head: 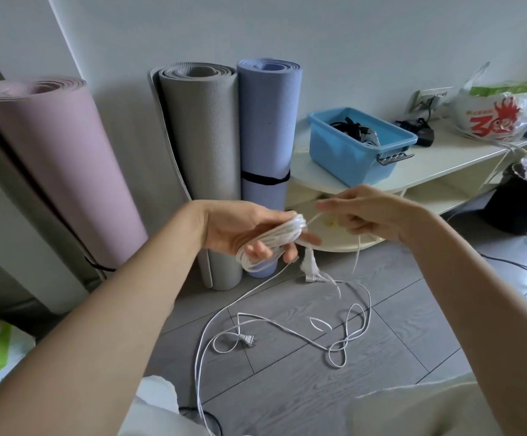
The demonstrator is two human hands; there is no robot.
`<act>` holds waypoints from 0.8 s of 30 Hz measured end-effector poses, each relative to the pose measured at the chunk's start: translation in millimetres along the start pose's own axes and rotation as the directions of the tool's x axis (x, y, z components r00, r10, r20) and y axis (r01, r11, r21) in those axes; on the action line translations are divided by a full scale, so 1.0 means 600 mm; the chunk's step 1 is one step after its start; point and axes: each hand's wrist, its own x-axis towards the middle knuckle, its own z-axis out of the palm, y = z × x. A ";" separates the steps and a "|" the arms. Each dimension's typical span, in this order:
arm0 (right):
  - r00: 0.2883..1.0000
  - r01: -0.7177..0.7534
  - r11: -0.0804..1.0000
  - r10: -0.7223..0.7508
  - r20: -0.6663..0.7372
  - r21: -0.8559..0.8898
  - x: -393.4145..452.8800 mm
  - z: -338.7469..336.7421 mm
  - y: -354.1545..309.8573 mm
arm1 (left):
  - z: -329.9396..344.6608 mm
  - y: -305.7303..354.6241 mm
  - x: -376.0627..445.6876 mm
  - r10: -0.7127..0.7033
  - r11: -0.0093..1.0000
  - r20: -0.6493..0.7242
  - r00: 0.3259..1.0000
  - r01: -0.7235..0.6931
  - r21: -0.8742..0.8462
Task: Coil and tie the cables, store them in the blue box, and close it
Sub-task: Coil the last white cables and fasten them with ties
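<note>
My left hand (249,229) grips a coil of white cable (274,239) wound in several loops, with a white plug (310,270) dangling below it. My right hand (372,214) pinches a strand of the same cable just right of the coil. The rest of the white cable (347,335) lies in loose tangles on the grey floor, ending in a two-pin plug (248,339). The blue box (356,146) stands open on the cream shelf, with dark cables (355,129) inside. No lid is in view.
Three rolled mats, pink (57,165), grey (205,146) and blue (266,130), lean against the wall. The cream shelf (444,158) also carries a black adapter (421,132) and a plastic bag (501,114). A black bin (516,199) stands at right with dark cords beside it.
</note>
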 end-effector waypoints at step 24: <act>0.900 -0.195 0.974 0.224 0.374 -0.113 0.022 0.098 -0.015 | -0.089 -0.009 0.014 0.242 0.450 -0.711 0.660 -0.726 -0.520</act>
